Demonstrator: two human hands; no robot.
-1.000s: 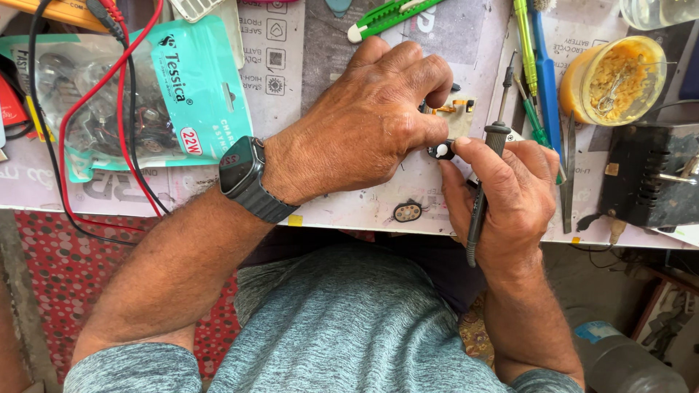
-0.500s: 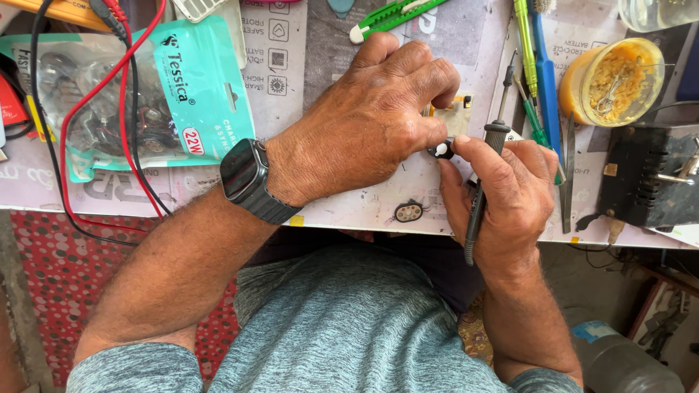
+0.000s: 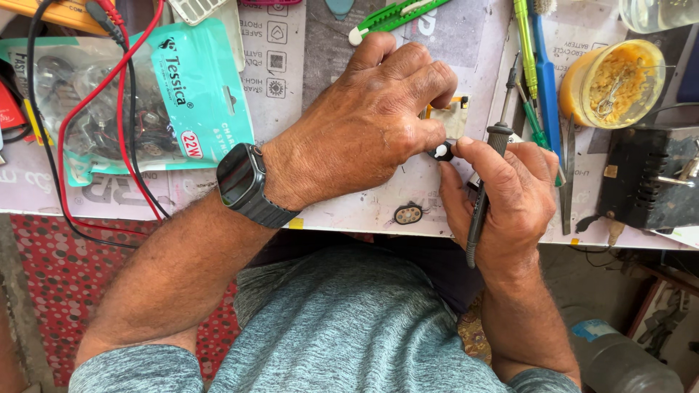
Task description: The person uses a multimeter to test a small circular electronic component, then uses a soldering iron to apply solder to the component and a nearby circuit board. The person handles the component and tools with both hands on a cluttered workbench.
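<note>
teal and clear plastic package (image 3: 145,102) on bench left, dark smartwatch screen (image 3: 234,175) on left wrist

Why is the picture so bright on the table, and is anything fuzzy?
Head view: strong daylight falls on the table, so the left hand and right hand look sharp and sunlit; the clear packet shows shiny glare; the floor under the table lies darker in shade; the grey bottle at the bottom corner looks a bit soft.
</note>
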